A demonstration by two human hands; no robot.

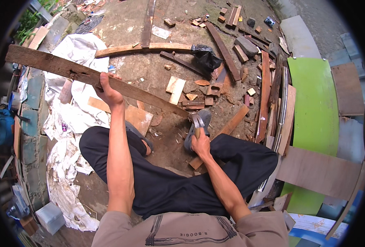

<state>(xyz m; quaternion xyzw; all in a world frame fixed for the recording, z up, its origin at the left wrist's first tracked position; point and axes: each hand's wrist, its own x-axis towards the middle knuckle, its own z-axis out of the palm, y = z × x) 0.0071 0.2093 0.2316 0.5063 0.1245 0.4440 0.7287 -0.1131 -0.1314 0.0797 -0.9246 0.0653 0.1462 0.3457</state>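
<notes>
My left hand is closed around a long brown wooden plank, which slants from the upper left down toward my right foot. A dark knot or split marks the plank near my grip. In my right hand is a claw hammer, held by its handle with the metal head upward. The hammer's head is at the plank's lower end, beside the grey shoe on my right foot. Whether the claw grips a nail there is too small to tell.
White sheeting lies on the left beside a block wall. Ahead are a black plastic bag, a handsaw and scattered wood offcuts. Another board lies by my right leg. A green panel stands at right.
</notes>
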